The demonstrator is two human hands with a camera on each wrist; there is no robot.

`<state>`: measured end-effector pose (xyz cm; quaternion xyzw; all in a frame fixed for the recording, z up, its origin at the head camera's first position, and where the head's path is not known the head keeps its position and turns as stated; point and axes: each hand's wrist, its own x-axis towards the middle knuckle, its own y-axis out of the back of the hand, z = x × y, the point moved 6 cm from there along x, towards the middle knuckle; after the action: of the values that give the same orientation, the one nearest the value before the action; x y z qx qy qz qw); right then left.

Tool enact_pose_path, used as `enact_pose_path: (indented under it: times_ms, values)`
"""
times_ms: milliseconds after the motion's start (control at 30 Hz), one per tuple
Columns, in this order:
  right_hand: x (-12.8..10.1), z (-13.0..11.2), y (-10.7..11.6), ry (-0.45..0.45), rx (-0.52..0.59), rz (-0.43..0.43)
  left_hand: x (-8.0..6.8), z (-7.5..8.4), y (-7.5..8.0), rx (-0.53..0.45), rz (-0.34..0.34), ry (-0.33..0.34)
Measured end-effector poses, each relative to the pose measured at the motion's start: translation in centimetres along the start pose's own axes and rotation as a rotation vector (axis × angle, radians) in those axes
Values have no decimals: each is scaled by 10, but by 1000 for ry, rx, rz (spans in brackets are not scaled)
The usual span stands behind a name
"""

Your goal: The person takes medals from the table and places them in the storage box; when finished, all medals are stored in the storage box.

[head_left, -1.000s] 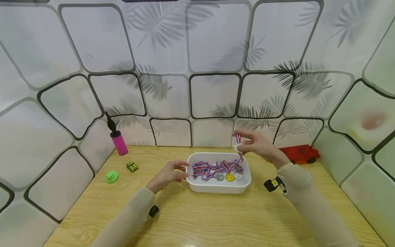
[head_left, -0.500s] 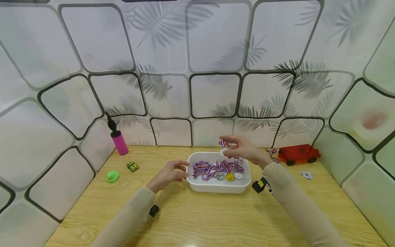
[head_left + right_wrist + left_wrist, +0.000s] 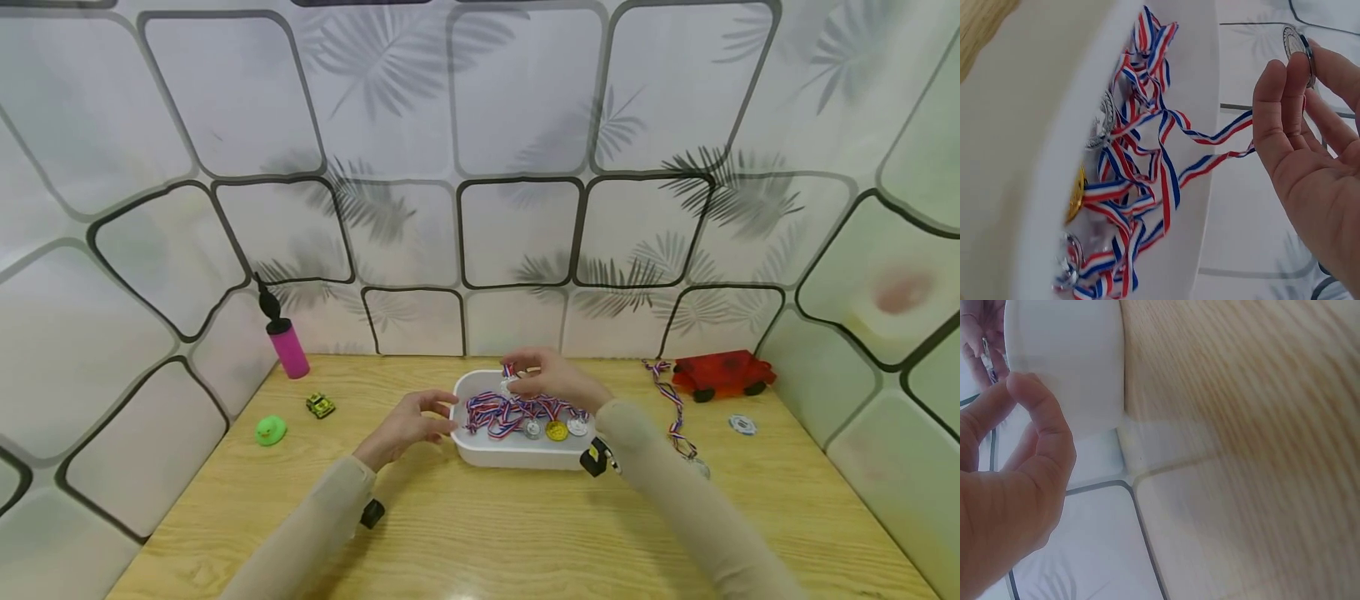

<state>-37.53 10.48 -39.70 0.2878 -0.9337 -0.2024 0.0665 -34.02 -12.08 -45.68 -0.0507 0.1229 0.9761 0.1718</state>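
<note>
Moved from three o'clock to above the tray (image 3: 480, 454), right hand (image 3: 551, 379) pinches a medal (image 3: 1297, 47) (another lies outside); left hand (image 3: 408, 425) relaxed, empty.

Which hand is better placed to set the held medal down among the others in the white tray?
The right hand, probably. It already pinches a silver medal above the white tray, its ribbon trailing inside. The left hand holds nothing, fingers loosely curled beside the tray's left wall.

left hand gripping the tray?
No. The left hand hangs loosely curled just beside the tray, holding nothing.
</note>
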Motion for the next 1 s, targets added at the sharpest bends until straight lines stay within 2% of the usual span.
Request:
enact_pose_path:
  times_ms: [200, 333, 533, 600, 800, 1000]
  values:
    - [14, 2, -12, -6, -28, 51, 0, -1, 0, -9, -4, -12]
    - [22, 6, -22, -11, 40, 61, 0, -1, 0, -6, -4, -20]
    - [26, 21, -35, -36, 54, 89, 0, -1, 0, -4, -1, -23]
    - [26, 27, -40, -44, 66, 81, -1, -1, 0, -6, -2, -20]
    - [26, 34, -55, -78, 10, 45, 0, -3, 0, -4, -9, -23]
    - [30, 38, -63, -104, 39, 3, 1, -2, 1, 4, -10, -35]
